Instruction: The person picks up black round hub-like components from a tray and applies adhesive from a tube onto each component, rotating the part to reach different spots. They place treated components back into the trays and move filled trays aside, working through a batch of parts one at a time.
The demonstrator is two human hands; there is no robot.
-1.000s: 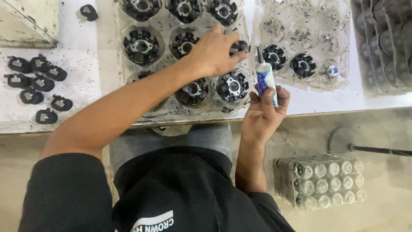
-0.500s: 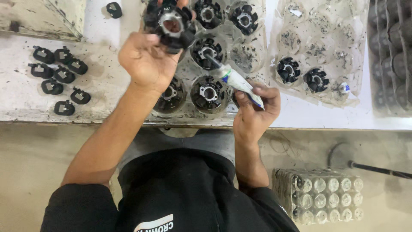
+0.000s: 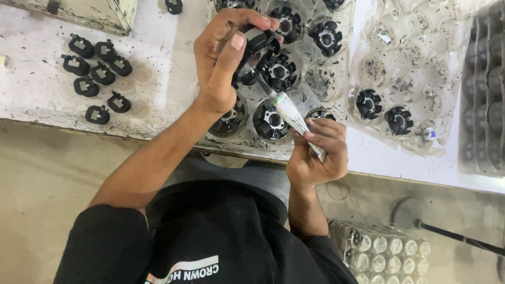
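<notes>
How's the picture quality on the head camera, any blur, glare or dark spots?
Head view: even, soft lighting; left hand and right hand reasonably sharp; faint glare on the clear plastic tray; the dark stacked trays at the right edge look slightly soft.

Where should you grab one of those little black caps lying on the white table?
Pinch a cap across its round body, coming straight down from above. Each lies flat on the table with small gaps between neighbours, so fingertips probably fit either side. The little tab sticking out looks too small for a good grip. Both hands are busy: left hand holds a black part, right hand a tube.
</notes>
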